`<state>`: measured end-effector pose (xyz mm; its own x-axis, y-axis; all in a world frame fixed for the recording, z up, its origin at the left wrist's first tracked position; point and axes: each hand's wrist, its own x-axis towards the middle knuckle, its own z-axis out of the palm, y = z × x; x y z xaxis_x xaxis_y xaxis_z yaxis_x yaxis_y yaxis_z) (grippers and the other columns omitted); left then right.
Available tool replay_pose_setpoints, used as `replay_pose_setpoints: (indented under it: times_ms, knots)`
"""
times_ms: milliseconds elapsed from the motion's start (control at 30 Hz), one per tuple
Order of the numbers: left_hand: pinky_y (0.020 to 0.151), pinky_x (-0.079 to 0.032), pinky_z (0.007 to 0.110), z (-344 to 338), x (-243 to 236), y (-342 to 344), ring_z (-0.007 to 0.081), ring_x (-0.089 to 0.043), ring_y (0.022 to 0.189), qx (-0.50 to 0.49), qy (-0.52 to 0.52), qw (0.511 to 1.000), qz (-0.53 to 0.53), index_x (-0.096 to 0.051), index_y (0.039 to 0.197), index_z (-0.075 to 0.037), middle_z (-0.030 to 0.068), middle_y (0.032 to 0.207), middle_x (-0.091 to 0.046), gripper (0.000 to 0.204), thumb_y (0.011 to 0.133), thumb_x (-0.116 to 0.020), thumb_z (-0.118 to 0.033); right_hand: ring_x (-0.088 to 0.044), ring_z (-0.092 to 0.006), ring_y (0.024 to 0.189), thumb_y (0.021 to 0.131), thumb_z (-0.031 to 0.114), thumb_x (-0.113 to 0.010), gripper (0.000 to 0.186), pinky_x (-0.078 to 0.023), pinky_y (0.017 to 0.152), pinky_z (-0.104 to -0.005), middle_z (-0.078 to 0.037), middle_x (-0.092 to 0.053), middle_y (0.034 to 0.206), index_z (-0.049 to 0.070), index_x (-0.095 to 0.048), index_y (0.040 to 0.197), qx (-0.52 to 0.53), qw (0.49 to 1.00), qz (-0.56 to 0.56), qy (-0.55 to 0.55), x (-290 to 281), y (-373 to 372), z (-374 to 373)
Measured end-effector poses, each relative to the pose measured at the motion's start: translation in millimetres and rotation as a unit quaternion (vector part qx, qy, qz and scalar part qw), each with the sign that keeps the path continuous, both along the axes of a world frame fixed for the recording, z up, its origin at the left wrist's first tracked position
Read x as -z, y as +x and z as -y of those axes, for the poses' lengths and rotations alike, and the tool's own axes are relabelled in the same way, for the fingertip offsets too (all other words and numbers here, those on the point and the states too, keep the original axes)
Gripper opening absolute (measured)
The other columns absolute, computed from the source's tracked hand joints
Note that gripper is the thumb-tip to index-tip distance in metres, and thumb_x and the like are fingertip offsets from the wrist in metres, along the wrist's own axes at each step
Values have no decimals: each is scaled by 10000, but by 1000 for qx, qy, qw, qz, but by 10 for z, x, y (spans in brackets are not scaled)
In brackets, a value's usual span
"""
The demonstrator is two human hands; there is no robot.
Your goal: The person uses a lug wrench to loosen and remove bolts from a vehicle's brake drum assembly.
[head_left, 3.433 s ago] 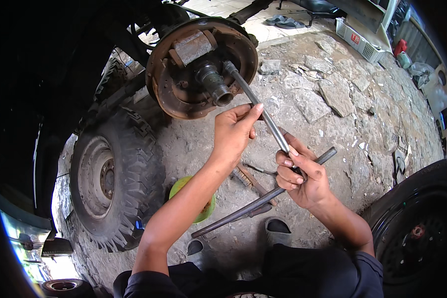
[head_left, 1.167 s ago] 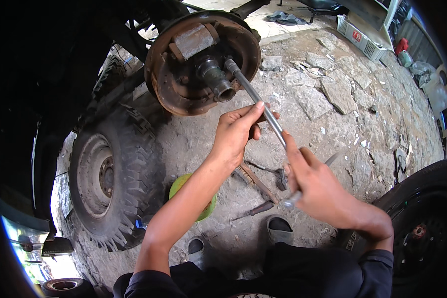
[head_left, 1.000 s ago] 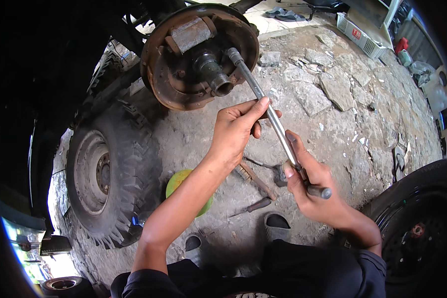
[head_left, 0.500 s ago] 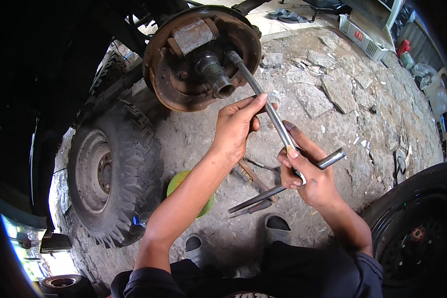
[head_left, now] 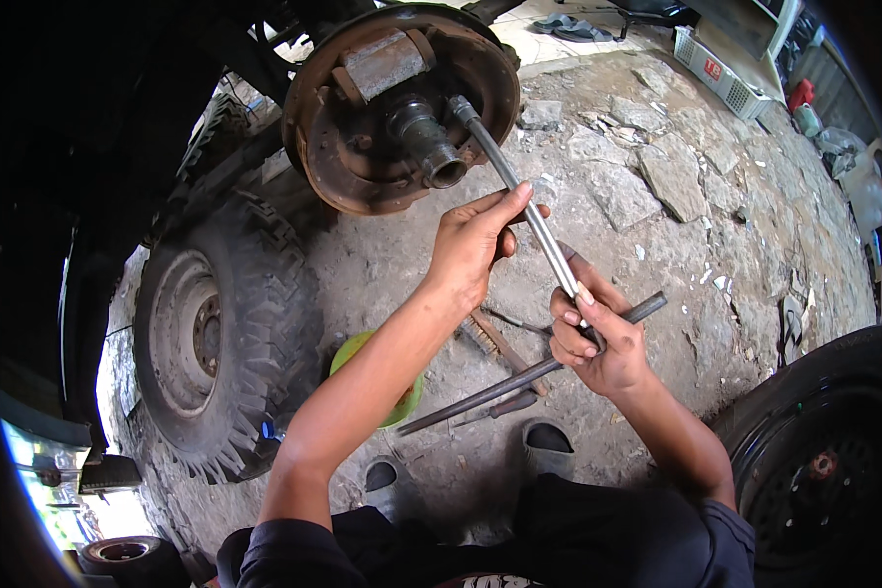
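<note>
A long steel socket wrench point(head_left: 542, 233) runs from the rusty brake backing plate point(head_left: 338, 181) down toward me. Its socket end point(head_left: 461, 110) sits against the plate, just right of the protruding axle spindle point(head_left: 427, 147). Partway along the shaft, my left hand point(head_left: 464, 253) pinches it between thumb and fingers. My right hand point(head_left: 601, 338) is closed around the wrench's lower end, where a dark crossbar point(head_left: 490, 392) passes crosswise. More of the bar sticks out on the left than on the right. My fingers hide the joint.
A knobbly tyre point(head_left: 265, 333) stands at left, and a black wheel point(head_left: 813, 470) lies at right. Below my hands are a wire brush point(head_left: 505, 351), a dark-handled tool point(head_left: 512, 404) and a green bowl point(head_left: 409, 402). Broken stone slabs point(head_left: 671, 181) cover the ground; a white crate point(head_left: 720, 73) stands beyond.
The crossbar has shifted to the left, so its left end reaches farther out and its right end less. My right hand has moved slightly left; my left hand keeps its grip.
</note>
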<state>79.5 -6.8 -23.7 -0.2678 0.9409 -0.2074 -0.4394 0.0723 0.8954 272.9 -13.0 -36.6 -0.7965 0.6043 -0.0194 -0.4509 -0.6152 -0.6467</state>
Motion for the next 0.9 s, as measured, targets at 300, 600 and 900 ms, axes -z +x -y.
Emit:
replay_pose_setpoints:
  times_ms: [300, 600, 900]
  knots:
    - [600, -429, 215, -34, -38, -98, 68, -526, 690, 35, -1, 999, -22, -651, 1063, -49, 80, 947, -697, 321, 946, -597, -343, -629, -276, 614, 861, 20, -515, 633, -516, 550, -356, -176, -570, 844, -67, -282, 1443, 30, 495, 480, 724, -440, -69, -12]
    - [620, -433, 296, 38, -23, 349, 132, -436, 643, -22, 42, 969, 244, -467, 1041, -104, -5, 730, -452, 265, 1012, -458, -367, -626, -412, 704, 822, 121, -642, 850, -541, 628, -442, -258, -522, 980, 9, -130, 1492, -22, 549, 437, 712, -337, 69, -10]
    - [440, -292, 241, 70, -28, 542, 76, -291, 494, -79, -18, 966, 247, -460, 979, -107, -37, 654, -338, 263, 1023, -427, -365, -655, -409, 792, 777, 201, -759, 968, -536, 701, -477, -189, -651, 883, 61, -122, 1492, -101, 588, 412, 689, 249, 425, -304]
